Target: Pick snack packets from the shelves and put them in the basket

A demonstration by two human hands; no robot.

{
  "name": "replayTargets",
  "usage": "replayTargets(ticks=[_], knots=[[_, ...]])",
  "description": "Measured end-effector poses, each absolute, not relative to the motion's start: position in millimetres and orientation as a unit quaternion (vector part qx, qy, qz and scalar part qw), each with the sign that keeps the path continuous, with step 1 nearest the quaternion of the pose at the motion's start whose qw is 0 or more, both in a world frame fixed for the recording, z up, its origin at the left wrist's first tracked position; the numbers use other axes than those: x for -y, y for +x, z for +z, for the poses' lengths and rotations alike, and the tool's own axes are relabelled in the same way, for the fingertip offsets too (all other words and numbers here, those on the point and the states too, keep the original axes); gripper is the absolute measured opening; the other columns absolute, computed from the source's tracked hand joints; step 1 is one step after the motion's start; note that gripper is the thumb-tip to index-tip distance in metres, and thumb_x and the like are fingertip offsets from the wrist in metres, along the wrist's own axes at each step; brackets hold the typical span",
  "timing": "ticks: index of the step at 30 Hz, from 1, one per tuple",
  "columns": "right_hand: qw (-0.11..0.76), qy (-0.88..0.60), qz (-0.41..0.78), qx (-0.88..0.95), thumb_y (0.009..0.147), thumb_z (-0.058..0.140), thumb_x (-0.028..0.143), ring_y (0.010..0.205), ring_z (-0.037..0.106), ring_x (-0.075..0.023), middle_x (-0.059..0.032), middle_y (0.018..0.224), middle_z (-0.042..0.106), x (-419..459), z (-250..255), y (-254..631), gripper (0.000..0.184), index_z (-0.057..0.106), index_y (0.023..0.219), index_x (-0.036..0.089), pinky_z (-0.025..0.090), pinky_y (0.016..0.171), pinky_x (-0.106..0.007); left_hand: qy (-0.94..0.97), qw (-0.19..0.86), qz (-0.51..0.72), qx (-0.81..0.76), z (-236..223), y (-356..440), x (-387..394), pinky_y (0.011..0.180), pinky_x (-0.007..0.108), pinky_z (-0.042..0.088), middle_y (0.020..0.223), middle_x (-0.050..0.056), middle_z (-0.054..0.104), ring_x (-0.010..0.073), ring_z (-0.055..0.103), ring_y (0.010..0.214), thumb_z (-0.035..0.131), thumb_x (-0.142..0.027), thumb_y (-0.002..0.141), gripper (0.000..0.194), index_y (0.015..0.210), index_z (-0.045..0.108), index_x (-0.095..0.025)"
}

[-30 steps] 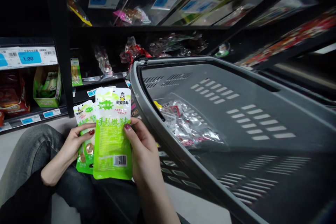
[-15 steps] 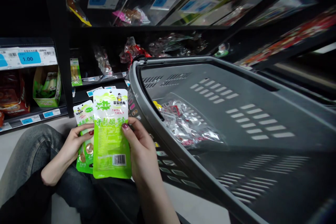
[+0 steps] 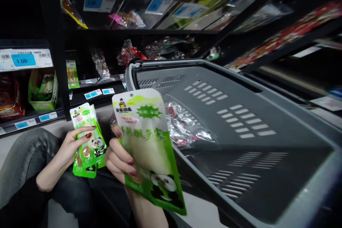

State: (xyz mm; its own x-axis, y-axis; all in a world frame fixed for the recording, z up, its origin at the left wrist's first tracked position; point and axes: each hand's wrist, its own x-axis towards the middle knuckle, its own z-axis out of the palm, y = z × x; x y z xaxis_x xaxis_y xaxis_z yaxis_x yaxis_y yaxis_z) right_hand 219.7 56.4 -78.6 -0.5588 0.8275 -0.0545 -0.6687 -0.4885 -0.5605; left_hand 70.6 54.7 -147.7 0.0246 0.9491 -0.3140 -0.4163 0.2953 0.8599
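Note:
Between the thumb and fingers of my left hand (image 3: 70, 146) is a small stack of green-and-white snack packets (image 3: 89, 139), fanned a little, with a panda on the front one. My right hand (image 3: 121, 155) grips a single matching snack packet (image 3: 149, 146), held tilted with its panda front towards me. Its fingers lie across the packet's left edge and front. This packet overlaps the near rim of a grey shopping basket (image 3: 227, 107). Inside the basket lie clear-wrapped packages (image 3: 187, 124) with red and white print, partly hidden by the packet.
Dark store shelves (image 3: 107, 32) with bagged snacks run along the back. At left stands a green display box (image 3: 44, 92) of packets, below a price tag (image 3: 25, 60). My bent knee (image 3: 34, 149) is at the lower left, over the pale floor.
My right hand has drawn one packet away from the stack to the right and turned it from its barcode back to its panda front. The left hand keeps the others. The view has shifted slightly.

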Motion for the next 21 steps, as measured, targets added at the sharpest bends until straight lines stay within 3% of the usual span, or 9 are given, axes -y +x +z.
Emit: replayTargets(ticks=[6, 10, 14, 17, 19, 21], knots=[[0.444, -0.089, 0.866, 0.212, 0.077, 0.052, 0.052, 0.019, -0.004, 0.0, 0.0173, 0.036, 0.022, -54, -83, 223, 0.03, 0.04, 0.071, 0.026, 0.001, 0.026, -0.015, 0.274, 0.668, 0.522, -0.453, -147, 70, -54, 0.071, 0.02, 0.049, 0.094, 0.004, 0.072, 0.016, 0.065, 0.081, 0.071, -0.02, 0.066, 0.022, 0.088, 0.073, -0.02], [0.444, -0.189, 0.827, 0.287, 0.072, 0.056, 0.054, 0.021, 0.005, -0.0023, 0.0156, 0.037, 0.024, -58, -73, 234, 0.03, 0.044, 0.072, 0.026, 0.01, 0.027, -0.017, 0.269, 0.679, 0.517, -0.446, -147, 71, -53, 0.076, 0.023, 0.05, 0.101, 0.006, 0.071, 0.0185, 0.065, 0.087, 0.071, -0.019, 0.067, 0.029, 0.096, 0.071, -0.02], [0.475, -0.444, 0.621, 0.438, 0.077, 0.055, 0.042, 0.037, 0.033, -0.0077, 0.0083, 0.049, 0.041, -59, -67, 235, 0.022, 0.047, 0.07, 0.023, 0.026, 0.038, -0.02, 0.263, 0.669, 0.531, -0.449, -151, 73, -52, 0.079, 0.029, 0.05, 0.109, 0.008, 0.068, 0.0238, 0.064, 0.093, 0.072, -0.02, 0.063, 0.032, 0.095, 0.072, -0.018], [0.414, -0.571, 0.426, 0.566, 0.086, 0.042, 0.033, 0.051, 0.046, -0.0128, 0.003, 0.059, 0.049, -56, -75, 221, 0.02, 0.046, 0.07, 0.022, 0.031, 0.048, -0.024, 0.272, 0.659, 0.522, -0.468, -154, 74, -51, 0.076, 0.032, 0.052, 0.11, 0.01, 0.067, 0.0285, 0.063, 0.094, 0.073, -0.016, 0.059, 0.035, 0.095, 0.072, -0.016], [0.344, -0.632, 0.329, 0.612, 0.089, 0.035, 0.031, 0.053, 0.051, -0.016, 0.0002, 0.06, 0.054, -53, -85, 208, 0.02, 0.047, 0.077, 0.021, 0.03, 0.05, -0.026, 0.291, 0.634, 0.531, -0.481, -153, 73, -51, 0.08, 0.03, 0.051, 0.122, 0.008, 0.06, 0.0283, 0.058, 0.105, 0.07, -0.012, 0.059, 0.05, 0.108, 0.066, -0.019], [0.286, -0.669, 0.267, 0.632, 0.09, 0.031, 0.029, 0.057, 0.057, -0.0198, -0.0042, 0.066, 0.06, -51, -94, 196, 0.02, 0.048, 0.084, 0.019, 0.03, 0.051, -0.028, 0.303, 0.608, 0.551, -0.485, -149, 72, -51, 0.086, 0.023, 0.047, 0.14, 0.0, 0.041, 0.0236, 0.047, 0.12, 0.068, -0.008, 0.06, 0.076, 0.129, 0.046, -0.032]])
